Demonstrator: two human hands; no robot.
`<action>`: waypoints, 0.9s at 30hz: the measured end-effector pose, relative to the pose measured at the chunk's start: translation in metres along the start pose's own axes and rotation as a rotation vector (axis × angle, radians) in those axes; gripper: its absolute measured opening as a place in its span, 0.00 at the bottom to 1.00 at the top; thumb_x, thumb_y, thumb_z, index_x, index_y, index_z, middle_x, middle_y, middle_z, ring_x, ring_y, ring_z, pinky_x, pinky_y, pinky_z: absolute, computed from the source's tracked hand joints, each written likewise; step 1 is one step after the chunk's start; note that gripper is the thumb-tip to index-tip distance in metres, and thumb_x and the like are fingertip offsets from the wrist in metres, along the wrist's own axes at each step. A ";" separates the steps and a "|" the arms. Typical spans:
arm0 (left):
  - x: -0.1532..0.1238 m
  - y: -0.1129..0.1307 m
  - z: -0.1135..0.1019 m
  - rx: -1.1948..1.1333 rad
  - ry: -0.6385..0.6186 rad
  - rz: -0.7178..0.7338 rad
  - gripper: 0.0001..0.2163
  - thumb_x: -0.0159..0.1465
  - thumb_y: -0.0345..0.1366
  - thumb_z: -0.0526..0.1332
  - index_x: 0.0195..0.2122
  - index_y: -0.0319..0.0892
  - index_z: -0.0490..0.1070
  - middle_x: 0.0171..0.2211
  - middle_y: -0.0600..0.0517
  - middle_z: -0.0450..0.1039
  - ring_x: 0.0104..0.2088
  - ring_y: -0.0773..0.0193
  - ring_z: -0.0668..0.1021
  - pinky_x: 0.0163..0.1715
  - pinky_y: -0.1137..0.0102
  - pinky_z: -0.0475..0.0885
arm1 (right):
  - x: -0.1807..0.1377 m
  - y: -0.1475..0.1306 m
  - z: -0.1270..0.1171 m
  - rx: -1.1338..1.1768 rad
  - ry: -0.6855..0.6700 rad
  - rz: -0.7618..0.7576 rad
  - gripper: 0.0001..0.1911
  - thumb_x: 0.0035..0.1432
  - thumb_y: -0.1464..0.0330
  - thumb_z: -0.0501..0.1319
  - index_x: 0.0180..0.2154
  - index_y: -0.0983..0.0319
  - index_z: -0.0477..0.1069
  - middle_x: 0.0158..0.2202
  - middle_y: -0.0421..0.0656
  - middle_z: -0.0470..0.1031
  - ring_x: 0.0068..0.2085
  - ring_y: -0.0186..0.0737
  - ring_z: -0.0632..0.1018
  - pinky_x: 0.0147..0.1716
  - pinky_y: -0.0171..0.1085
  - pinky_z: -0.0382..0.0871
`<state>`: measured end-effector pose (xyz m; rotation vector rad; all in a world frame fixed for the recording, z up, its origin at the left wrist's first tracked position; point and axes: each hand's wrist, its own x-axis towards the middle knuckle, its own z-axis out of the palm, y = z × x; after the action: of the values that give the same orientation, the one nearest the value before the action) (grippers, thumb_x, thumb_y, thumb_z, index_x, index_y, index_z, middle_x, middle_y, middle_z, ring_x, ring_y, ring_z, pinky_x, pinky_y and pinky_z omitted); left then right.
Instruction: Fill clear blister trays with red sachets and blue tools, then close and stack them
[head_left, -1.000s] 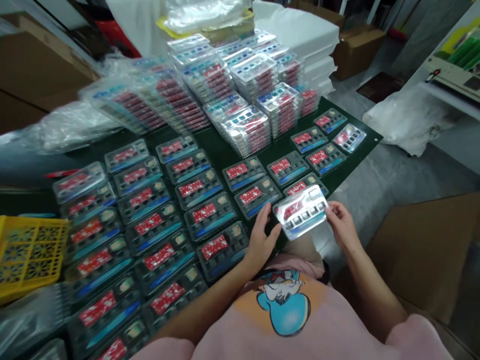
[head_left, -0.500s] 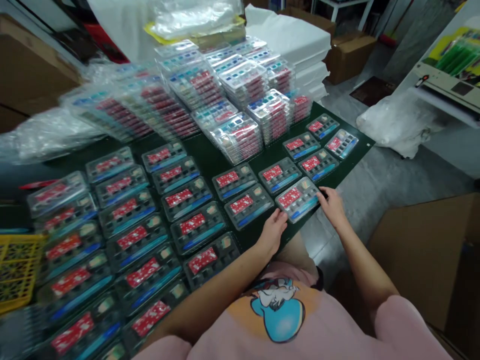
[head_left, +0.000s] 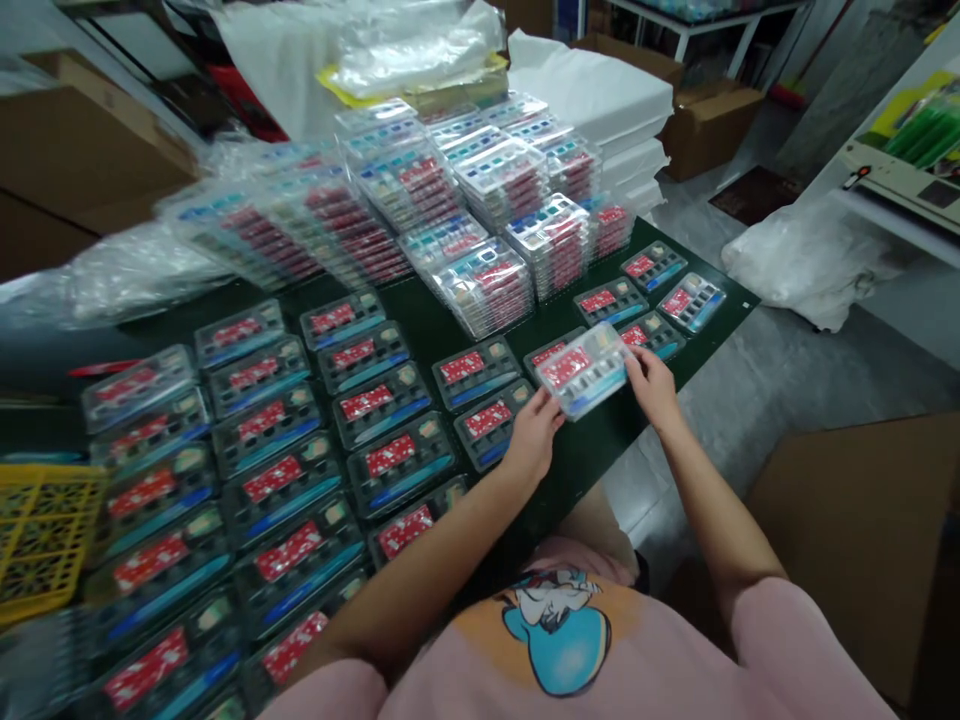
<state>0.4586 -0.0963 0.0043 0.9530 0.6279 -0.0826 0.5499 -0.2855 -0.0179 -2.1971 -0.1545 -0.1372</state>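
Note:
Both my hands hold one clear plastic blister pack [head_left: 586, 368] with a red card and a blue strip inside, lifted a little above the dark green table [head_left: 600, 450]. My left hand [head_left: 534, 433] grips its near left corner. My right hand [head_left: 651, 386] grips its right end. Under and around the pack lie rows of open packs [head_left: 390, 455] with the same red cards.
Tall stacks of closed packs [head_left: 487, 210] stand at the back of the table. A yellow basket [head_left: 37, 535] sits at the left edge. White sheets [head_left: 600, 95], cardboard boxes [head_left: 709, 125] and a plastic bag [head_left: 802, 260] lie beyond on the grey floor.
A second ago I held the pack in the air, then pressed it down on the table's near right corner. Now both hands have lifted it and carried it away from me.

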 end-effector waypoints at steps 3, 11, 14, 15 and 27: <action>0.032 0.019 0.001 0.020 0.086 0.005 0.09 0.55 0.35 0.67 0.37 0.42 0.74 0.38 0.51 0.77 0.40 0.64 0.78 0.43 0.70 0.68 | 0.033 -0.011 0.026 -0.123 -0.037 0.010 0.18 0.64 0.63 0.52 0.49 0.63 0.74 0.46 0.50 0.78 0.47 0.50 0.76 0.51 0.46 0.67; 0.056 0.026 -0.007 0.010 0.184 -0.066 0.16 0.59 0.32 0.64 0.48 0.42 0.66 0.40 0.50 0.74 0.35 0.68 0.76 0.45 0.69 0.68 | 0.044 -0.015 0.057 -0.418 -0.136 0.079 0.20 0.66 0.63 0.52 0.54 0.66 0.72 0.48 0.57 0.75 0.51 0.55 0.74 0.54 0.50 0.62; 0.049 0.026 -0.010 -0.013 0.169 -0.072 0.22 0.58 0.33 0.65 0.53 0.43 0.63 0.46 0.47 0.73 0.41 0.66 0.76 0.49 0.68 0.66 | 0.045 -0.005 0.049 -0.409 -0.073 0.009 0.22 0.66 0.60 0.53 0.55 0.65 0.72 0.49 0.57 0.74 0.53 0.55 0.72 0.56 0.51 0.61; 0.045 0.025 -0.011 -0.016 0.169 -0.069 0.23 0.58 0.33 0.66 0.54 0.44 0.63 0.47 0.47 0.72 0.43 0.65 0.76 0.50 0.68 0.66 | 0.047 0.000 0.042 -0.409 -0.037 -0.002 0.23 0.66 0.60 0.53 0.55 0.65 0.71 0.50 0.57 0.74 0.53 0.54 0.72 0.56 0.51 0.61; -0.013 -0.003 -0.065 0.275 0.210 0.352 0.18 0.60 0.38 0.64 0.51 0.46 0.70 0.50 0.48 0.71 0.53 0.60 0.73 0.57 0.65 0.64 | -0.014 0.011 -0.013 0.028 -0.172 0.006 0.14 0.62 0.60 0.56 0.38 0.62 0.74 0.34 0.44 0.77 0.35 0.41 0.77 0.40 0.40 0.70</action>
<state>0.4168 -0.0495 -0.0182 1.3376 0.6419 0.2536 0.5370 -0.3031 -0.0209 -2.1805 -0.2442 0.0569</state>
